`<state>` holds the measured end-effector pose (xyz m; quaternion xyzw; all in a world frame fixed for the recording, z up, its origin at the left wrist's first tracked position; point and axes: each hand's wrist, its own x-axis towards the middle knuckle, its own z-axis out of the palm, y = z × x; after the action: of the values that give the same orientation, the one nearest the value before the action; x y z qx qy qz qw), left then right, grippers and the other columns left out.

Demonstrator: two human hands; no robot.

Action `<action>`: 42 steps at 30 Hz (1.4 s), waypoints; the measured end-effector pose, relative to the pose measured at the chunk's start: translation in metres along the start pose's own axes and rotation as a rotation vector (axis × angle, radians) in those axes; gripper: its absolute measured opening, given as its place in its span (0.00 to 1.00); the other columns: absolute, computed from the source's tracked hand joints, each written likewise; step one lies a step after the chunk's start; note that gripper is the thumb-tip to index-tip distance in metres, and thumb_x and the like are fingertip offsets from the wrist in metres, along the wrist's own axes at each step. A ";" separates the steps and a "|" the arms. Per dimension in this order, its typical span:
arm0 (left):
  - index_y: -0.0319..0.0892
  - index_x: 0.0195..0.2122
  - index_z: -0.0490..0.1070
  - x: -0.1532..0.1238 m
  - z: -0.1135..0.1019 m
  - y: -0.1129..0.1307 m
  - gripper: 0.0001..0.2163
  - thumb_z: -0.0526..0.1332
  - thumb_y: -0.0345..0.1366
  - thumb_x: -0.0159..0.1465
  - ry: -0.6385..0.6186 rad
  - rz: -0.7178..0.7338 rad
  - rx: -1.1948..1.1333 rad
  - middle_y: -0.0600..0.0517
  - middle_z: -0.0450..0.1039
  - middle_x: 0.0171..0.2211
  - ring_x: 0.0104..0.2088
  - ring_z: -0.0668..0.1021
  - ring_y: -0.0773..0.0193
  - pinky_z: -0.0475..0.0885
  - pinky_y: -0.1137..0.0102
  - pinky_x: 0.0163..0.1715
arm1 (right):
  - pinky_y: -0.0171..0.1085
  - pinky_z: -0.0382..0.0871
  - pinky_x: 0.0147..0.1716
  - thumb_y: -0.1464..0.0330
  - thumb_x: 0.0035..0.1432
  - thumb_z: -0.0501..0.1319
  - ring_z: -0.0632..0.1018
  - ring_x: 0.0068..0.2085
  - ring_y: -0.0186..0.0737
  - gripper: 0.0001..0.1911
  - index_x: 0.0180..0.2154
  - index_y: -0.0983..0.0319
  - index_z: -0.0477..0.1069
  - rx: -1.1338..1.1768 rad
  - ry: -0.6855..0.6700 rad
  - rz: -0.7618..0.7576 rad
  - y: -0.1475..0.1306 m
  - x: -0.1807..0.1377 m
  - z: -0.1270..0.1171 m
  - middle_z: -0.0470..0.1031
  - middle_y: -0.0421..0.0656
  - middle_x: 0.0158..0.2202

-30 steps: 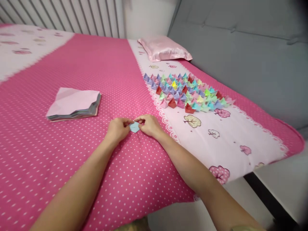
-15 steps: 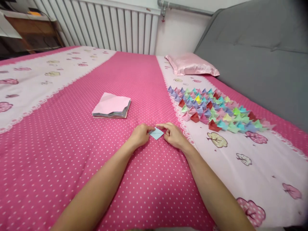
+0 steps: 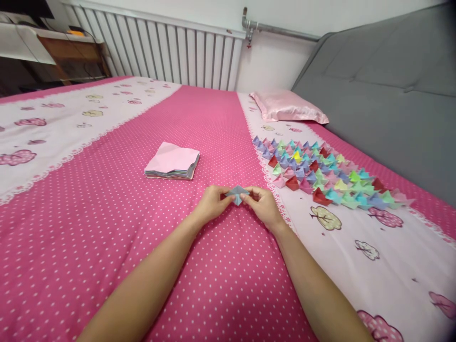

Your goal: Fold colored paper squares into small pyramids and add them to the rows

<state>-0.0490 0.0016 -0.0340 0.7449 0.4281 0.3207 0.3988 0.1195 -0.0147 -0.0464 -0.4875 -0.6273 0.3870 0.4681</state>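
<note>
Fingers (image 3: 228,195) of both hands pinching folded blue paper (image 3: 237,193) above bedspread (image 3: 142,213)

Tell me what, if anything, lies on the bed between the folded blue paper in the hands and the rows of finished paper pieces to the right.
Nothing visible does. The left hand and right hand pinch the blue paper; between it and the paper pieces lies only bare bedspread. The paper stack sits off to the left.
</note>
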 end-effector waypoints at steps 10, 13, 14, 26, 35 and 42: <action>0.35 0.35 0.68 -0.004 0.000 0.018 0.11 0.62 0.24 0.50 0.065 -0.341 -0.748 0.53 0.73 0.23 0.22 0.75 0.71 0.71 0.75 0.26 | 0.29 0.65 0.23 0.67 0.42 0.65 0.70 0.22 0.29 0.12 0.33 0.64 0.74 0.387 0.047 0.232 -0.009 -0.002 0.001 0.73 0.37 0.21; 0.34 0.28 0.70 -0.005 0.000 0.018 0.05 0.63 0.25 0.49 0.080 -0.324 -0.769 0.52 0.73 0.23 0.24 0.76 0.71 0.71 0.76 0.29 | 0.28 0.65 0.23 0.70 0.42 0.62 0.71 0.22 0.28 0.09 0.30 0.63 0.75 0.429 0.036 0.256 -0.007 -0.001 0.000 0.73 0.37 0.20; 0.34 0.27 0.71 -0.004 0.000 0.018 0.04 0.63 0.26 0.48 0.087 -0.312 -0.758 0.52 0.74 0.23 0.24 0.76 0.71 0.71 0.76 0.29 | 0.28 0.65 0.24 0.70 0.43 0.61 0.71 0.22 0.28 0.08 0.30 0.63 0.76 0.435 0.036 0.258 -0.007 -0.001 0.000 0.73 0.37 0.20; 0.35 0.25 0.71 -0.002 0.003 0.010 0.07 0.66 0.30 0.45 0.093 -0.168 -0.542 0.50 0.75 0.22 0.23 0.76 0.68 0.69 0.74 0.27 | 0.33 0.69 0.30 0.66 0.40 0.69 0.76 0.27 0.35 0.15 0.32 0.62 0.71 0.290 0.060 0.044 -0.006 -0.002 0.002 0.76 0.38 0.25; 0.34 0.34 0.76 -0.002 0.000 0.010 0.12 0.65 0.35 0.50 0.087 -0.095 -0.362 0.46 0.78 0.28 0.26 0.77 0.65 0.70 0.73 0.28 | 0.34 0.72 0.29 0.67 0.40 0.69 0.78 0.27 0.36 0.14 0.32 0.62 0.72 0.224 0.097 -0.004 -0.006 -0.001 0.000 0.77 0.39 0.25; 0.36 0.31 0.77 -0.004 0.000 0.011 0.10 0.62 0.37 0.54 0.177 0.063 -0.152 0.47 0.78 0.29 0.28 0.77 0.64 0.70 0.72 0.29 | 0.36 0.73 0.32 0.68 0.46 0.65 0.79 0.30 0.38 0.07 0.31 0.63 0.74 0.184 0.065 -0.102 -0.009 -0.003 0.000 0.78 0.42 0.28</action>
<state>-0.0462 -0.0050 -0.0253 0.6945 0.4124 0.4290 0.4045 0.1173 -0.0199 -0.0385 -0.4221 -0.5975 0.4029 0.5500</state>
